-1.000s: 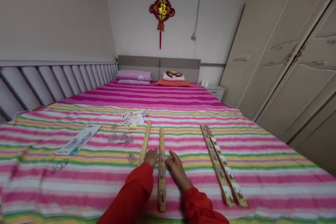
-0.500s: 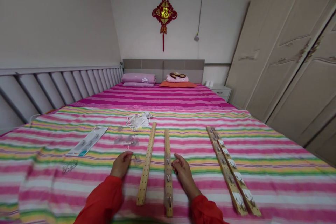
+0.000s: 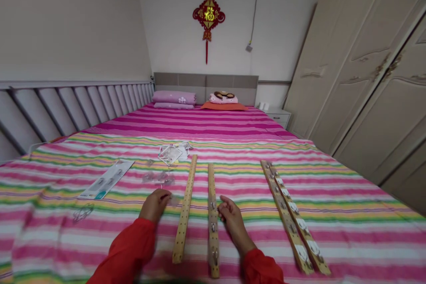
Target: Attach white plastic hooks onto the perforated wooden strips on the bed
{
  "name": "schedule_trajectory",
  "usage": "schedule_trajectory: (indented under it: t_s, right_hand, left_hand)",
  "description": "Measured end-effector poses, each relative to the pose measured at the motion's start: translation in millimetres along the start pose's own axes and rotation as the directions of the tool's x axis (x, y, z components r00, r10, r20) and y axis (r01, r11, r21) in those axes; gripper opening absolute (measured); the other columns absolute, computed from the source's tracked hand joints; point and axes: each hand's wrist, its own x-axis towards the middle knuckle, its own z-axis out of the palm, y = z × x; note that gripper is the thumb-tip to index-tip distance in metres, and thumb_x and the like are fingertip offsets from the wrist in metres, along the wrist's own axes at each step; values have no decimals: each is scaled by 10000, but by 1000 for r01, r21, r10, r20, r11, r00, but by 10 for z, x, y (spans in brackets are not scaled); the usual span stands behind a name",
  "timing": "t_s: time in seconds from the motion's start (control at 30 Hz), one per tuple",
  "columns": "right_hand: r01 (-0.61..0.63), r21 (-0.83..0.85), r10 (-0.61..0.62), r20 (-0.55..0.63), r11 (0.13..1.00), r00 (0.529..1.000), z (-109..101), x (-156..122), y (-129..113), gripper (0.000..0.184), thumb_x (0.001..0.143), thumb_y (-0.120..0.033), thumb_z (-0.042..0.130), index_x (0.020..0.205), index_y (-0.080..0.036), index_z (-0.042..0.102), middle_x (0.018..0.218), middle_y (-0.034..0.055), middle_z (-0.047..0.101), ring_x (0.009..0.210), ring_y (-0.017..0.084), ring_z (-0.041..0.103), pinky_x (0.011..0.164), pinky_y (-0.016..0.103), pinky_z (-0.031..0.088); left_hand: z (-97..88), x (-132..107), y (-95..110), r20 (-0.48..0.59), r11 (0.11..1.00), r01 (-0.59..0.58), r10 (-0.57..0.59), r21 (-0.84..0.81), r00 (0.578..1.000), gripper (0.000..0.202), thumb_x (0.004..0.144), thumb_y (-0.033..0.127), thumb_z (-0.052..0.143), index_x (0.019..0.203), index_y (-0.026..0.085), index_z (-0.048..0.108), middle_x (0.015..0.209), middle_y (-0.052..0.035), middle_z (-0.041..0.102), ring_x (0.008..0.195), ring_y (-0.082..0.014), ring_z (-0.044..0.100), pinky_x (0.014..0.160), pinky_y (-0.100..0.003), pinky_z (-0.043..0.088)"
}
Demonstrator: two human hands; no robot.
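My left hand (image 3: pixel 155 205) pinches a small clear plastic piece (image 3: pixel 173 201) just left of a pale wooden strip (image 3: pixel 185 213) with rows of holes. My right hand (image 3: pixel 230 214), its fingers curled together, is close beside a second wooden strip (image 3: pixel 211 186). That strip carries several metal hooks (image 3: pixel 213 227) on clear backings. Whether my right fingertips touch it or hold something small, I cannot tell. Loose clear hooks (image 3: pixel 163 176) lie on the striped sheet beyond my left hand.
To the right lie two more wooden strips (image 3: pixel 288 215) bearing hooks and white pads. A hook package (image 3: pixel 108 179) and a tangle of thin wire (image 3: pixel 83 212) are at the left. Crumpled packaging (image 3: pixel 171 154) sits farther back. Railings (image 3: pixel 76 102) line the bed's left side.
My left hand has shifted slightly, and the clear piece at its fingertips now shows flatter and paler. The right hand has hardly moved. The whole view has shifted a little.
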Motion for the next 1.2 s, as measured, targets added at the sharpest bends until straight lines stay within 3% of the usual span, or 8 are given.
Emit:
schedule_trajectory:
  t_s: [0.13,0.37,0.47,0.6,0.87,1.03,1.2]
  right_hand:
    - [2,47,0,-22,999,1000,-4,2,-20,390,539,-309,761,877,-156,642,555,-33,574,427,100,473,415,222,328]
    - [26,62,-19,-109,998,994,101,-65,-216,313,551,-387,774,727,-160,651,500,-32,549,412,90,430,410,215,300]
    - [86,-35,-86,-3,996,996,277,-154,-376,290,564,-406,773,613,-156,633,495,-27,539,445,92,435,439,217,315]
    - [114,-97,-107,73,989,991,509,-238,-549,286,601,-415,756,635,-158,635,491,-39,527,451,95,434,446,217,320]
    - [120,-60,-117,44,991,992,534,-241,-625,310,595,-445,752,609,-169,614,475,-43,536,434,96,441,440,217,347]
    - [49,-48,-47,49,998,998,440,-140,-622,346,597,-478,737,592,-164,593,427,-48,522,382,84,433,407,206,331]
    - [-36,-65,42,100,997,994,330,40,-648,365,568,-484,750,608,-160,585,410,-47,536,353,71,430,389,191,326]
  left_hand:
    - [-50,-81,232,-156,995,41,-54,-87,986,221,562,407,646,676,222,685,711,-56,684,661,-207,611,646,-310,495]
    - [187,-295,767,-167,961,99,-145,-258,975,317,617,489,619,745,206,682,659,-24,664,634,-183,607,574,-261,490]
    - [358,-352,961,-145,948,101,-150,-303,978,336,618,511,626,728,198,677,647,-24,662,626,-179,606,559,-252,487]
    - [576,-436,1145,-136,944,75,-124,-320,983,342,637,509,621,734,185,672,621,-26,651,582,-165,594,542,-249,484]
    - [801,-604,1237,-114,966,-104,79,-236,990,236,765,401,568,786,187,665,742,-44,660,672,-168,619,623,-274,508]
    - [827,-558,1280,-3,946,-32,33,-323,999,264,760,423,578,795,179,672,732,-43,667,667,-169,619,612,-269,501]
    - [795,-292,1228,16,892,63,-62,-447,998,301,694,436,622,787,155,672,735,-41,681,701,-165,613,670,-272,490]
